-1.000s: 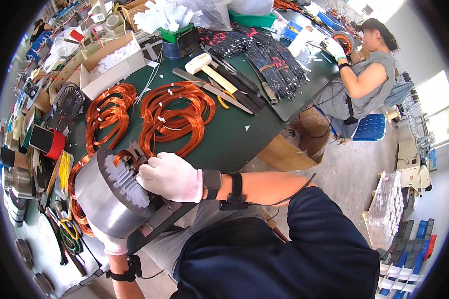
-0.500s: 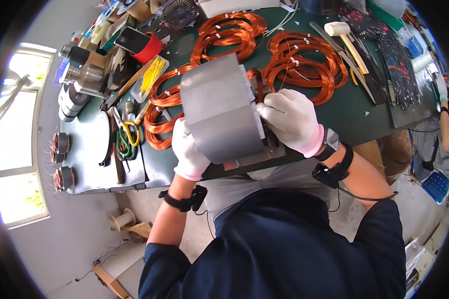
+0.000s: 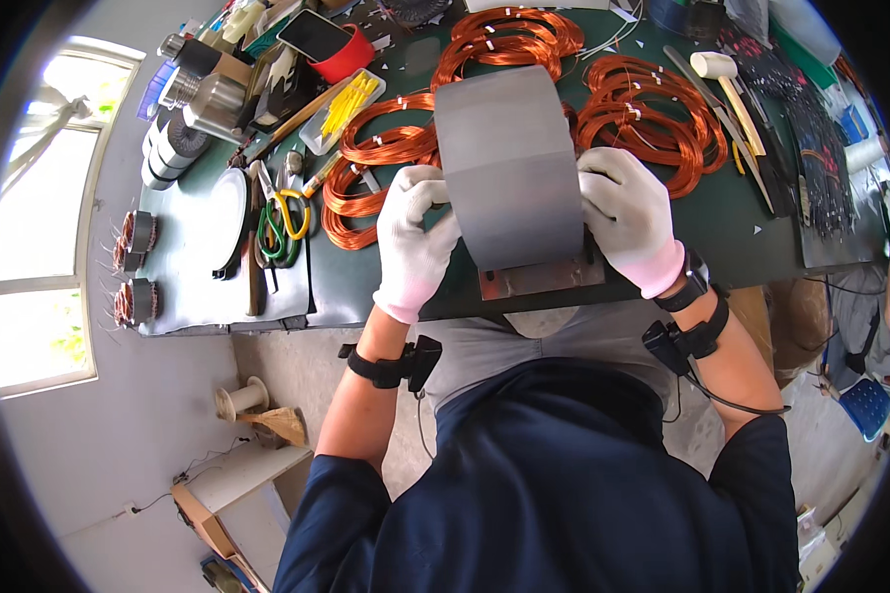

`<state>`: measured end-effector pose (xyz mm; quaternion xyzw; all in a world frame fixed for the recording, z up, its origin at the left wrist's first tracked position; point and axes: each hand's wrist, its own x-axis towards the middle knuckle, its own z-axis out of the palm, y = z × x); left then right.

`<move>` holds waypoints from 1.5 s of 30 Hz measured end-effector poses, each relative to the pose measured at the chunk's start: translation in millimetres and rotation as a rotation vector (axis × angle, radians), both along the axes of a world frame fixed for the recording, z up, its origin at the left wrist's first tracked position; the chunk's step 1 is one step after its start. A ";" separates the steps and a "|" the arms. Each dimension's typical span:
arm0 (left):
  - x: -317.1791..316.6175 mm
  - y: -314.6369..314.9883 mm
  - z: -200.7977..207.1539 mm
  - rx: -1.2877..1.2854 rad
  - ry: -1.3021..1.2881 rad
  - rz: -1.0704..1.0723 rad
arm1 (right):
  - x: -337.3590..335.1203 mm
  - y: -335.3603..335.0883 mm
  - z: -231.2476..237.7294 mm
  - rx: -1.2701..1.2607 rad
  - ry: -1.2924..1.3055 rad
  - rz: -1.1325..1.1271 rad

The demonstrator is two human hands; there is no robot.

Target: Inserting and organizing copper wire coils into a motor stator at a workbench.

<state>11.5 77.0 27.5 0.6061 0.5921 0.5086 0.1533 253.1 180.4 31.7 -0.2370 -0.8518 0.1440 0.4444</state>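
Observation:
A large grey metal stator core (image 3: 509, 163) rests on its side over a reddish-brown metal base (image 3: 539, 279) at the table's front edge. My left hand (image 3: 417, 237), in a white glove with a pink cuff, is closed at the core's left end with fingers bent. At the right end my gloved right hand (image 3: 631, 212) is closed too, its fingers curled in against the rim. The core's bore and my fingertips are hidden. Bundles of copper wire coils lie just beyond: left (image 3: 361, 203), behind (image 3: 499, 49) and right (image 3: 653, 119).
On the left lie scissors with yellow and green handles (image 3: 287, 212), a tray of yellow strips (image 3: 351, 102) and a phone (image 3: 316, 38) on a red holder. Two small wound stators (image 3: 140, 301) sit at the left edge. A white-headed mallet (image 3: 730, 79) lies at the right.
The stator core has turned from a tilt to nearly straight in front of me. My left hand has shifted from beneath its near left side to the left end; my right hand stays at the right end.

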 end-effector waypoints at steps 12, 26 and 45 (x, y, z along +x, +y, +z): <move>2.9 2.8 -12.2 0.041 -0.024 0.054 | -2.5 0.7 -6.3 -0.039 0.056 0.048; -8.2 11.5 39.0 0.229 -0.913 0.146 | -17.7 -123.1 28.3 -0.711 -0.087 0.441; 4.3 -2.2 39.4 0.090 -0.194 0.167 | -96.6 -137.2 9.8 -1.498 -0.045 0.549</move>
